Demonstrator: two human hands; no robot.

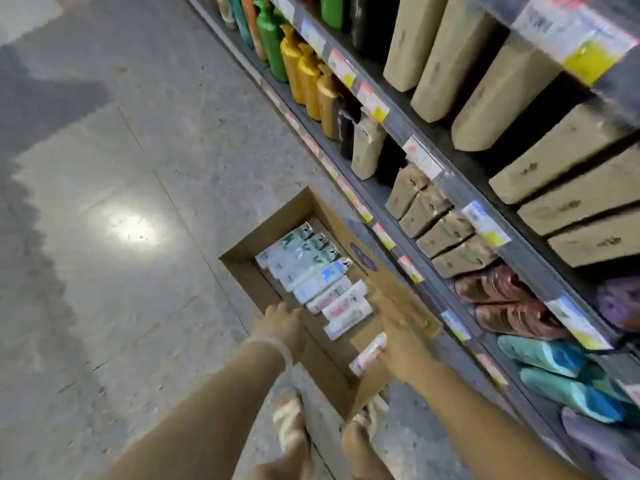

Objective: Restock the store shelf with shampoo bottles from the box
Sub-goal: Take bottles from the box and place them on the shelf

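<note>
An open cardboard box (242,258) stands on the floor against the shelf unit's base. Several white shampoo bottles (311,271) lie side by side inside it. My left hand (280,323) rests on the box's near-left wall, fingers curled over the edge. My right hand (398,344) reaches into the box's right side and touches a single white bottle (367,353) lying apart from the row; motion blur hides whether the fingers close around it. The shelf (450,188) runs diagonally along the right, stocked with bottles.
Green, orange and yellow pump bottles (298,67) fill the far lower shelf. Tan bottles (446,233), brown pouches (502,299) and teal pouches (554,368) sit nearer. My sandalled feet (291,420) stand by the box's near end. Grey tiled floor (121,202) spreads to the left.
</note>
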